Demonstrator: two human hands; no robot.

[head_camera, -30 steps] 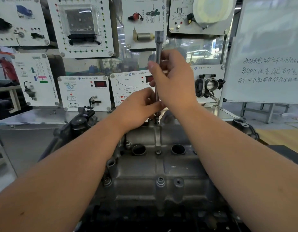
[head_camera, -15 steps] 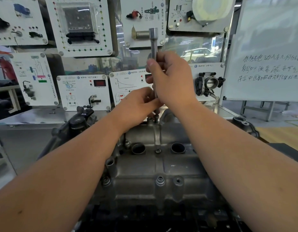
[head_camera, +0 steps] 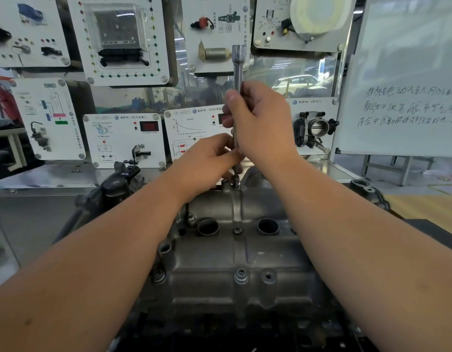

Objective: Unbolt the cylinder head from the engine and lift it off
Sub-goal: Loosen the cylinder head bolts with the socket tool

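Since a second ago the long socket tool (head_camera: 238, 72) has stayed upright at the far edge of the cylinder head (head_camera: 235, 252), drifting only slightly in view with the camera; both hands keep their grip.

Right hand (head_camera: 264, 123) wraps curled fingers and thumb round the tool's shaft, upper end sticking out above the fist. Left hand (head_camera: 207, 158) sits lower, fingers pinching the shaft near its bottom tip, which meets a bolt spot on the head's far rim; the bolt itself is hidden by the fingers.

Cylinder head sits on the engine, centre of view, between both forearms. On its top: two round open holes (head_camera: 208, 226) side by side with a small bolt (head_camera: 237, 230) between them, another bolt (head_camera: 241, 275) nearer the camera, and a short tube (head_camera: 165, 248) on the left edge. Forearms block both side edges of the head. Black part (head_camera: 113, 185) stands just left of the head, another grey casting (head_camera: 361, 185) at far right.

Behind: steel counter (head_camera: 54, 176) carrying white training panels (head_camera: 123, 138) with gauges and diagrams; a throttle body (head_camera: 315, 128) mounted on one panel. More panels hang above. Whiteboard (head_camera: 408, 77) with handwriting at right, on a stand. Wooden floor patch at far right.
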